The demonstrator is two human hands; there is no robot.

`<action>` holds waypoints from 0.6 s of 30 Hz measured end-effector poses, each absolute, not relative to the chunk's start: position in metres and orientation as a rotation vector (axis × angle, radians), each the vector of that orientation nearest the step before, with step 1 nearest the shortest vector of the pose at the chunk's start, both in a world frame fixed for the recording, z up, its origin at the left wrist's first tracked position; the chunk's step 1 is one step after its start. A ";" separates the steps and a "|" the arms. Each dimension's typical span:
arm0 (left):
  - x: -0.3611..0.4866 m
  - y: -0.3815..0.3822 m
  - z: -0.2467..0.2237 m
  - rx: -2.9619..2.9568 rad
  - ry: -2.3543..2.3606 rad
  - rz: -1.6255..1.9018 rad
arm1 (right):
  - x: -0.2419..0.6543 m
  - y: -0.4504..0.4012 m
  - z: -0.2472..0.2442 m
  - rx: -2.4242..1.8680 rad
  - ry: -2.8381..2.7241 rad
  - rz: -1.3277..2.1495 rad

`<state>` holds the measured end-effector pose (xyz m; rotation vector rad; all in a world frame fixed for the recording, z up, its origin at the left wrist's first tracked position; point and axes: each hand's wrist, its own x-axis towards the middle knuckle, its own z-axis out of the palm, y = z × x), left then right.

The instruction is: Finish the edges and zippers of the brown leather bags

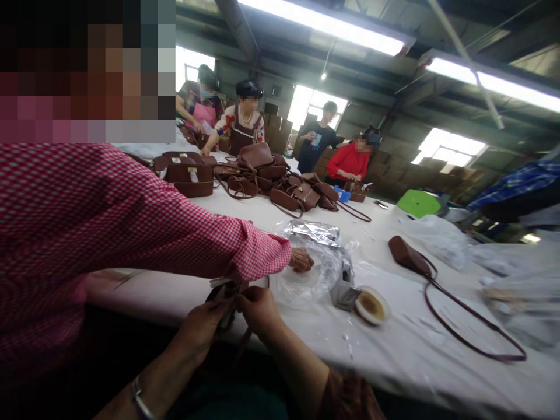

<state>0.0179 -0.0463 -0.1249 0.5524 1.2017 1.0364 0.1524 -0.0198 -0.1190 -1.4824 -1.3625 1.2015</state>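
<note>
Lower centre of the frame, left hand [202,329] and right hand [259,310] close together, fingers pinched on a partly hidden brown bag [217,291]; a co-worker's checked sleeve [258,251] crosses just above!

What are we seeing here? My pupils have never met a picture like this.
The single picture comes from a camera on a person's head, looking forward and down. Here no robot works, only the wearer's bare hands: the left hand and right hand hold a dark item, too hidden to identify. The checked sleeve crossing above is a co-worker's; that co-worker's hand is at some clear plastic. On the pale table lie piled brown bags, a separate strapped bag and a shallow dish.
</note>
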 end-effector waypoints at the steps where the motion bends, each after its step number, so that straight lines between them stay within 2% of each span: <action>1: 0.018 -0.046 -0.124 0.552 1.209 1.040 | 0.153 -0.021 -0.118 -1.485 -1.410 1.154; 7: 0.016 -0.048 -0.121 0.515 1.191 1.059 | 0.153 -0.024 -0.114 -1.463 -1.700 0.911; 13: 0.018 -0.050 -0.117 0.483 1.198 1.057 | 0.153 -0.019 -0.124 -1.368 -1.515 1.143; 18: 0.014 -0.051 -0.117 0.423 1.121 1.051 | 0.154 -0.020 -0.117 -1.420 -1.486 1.183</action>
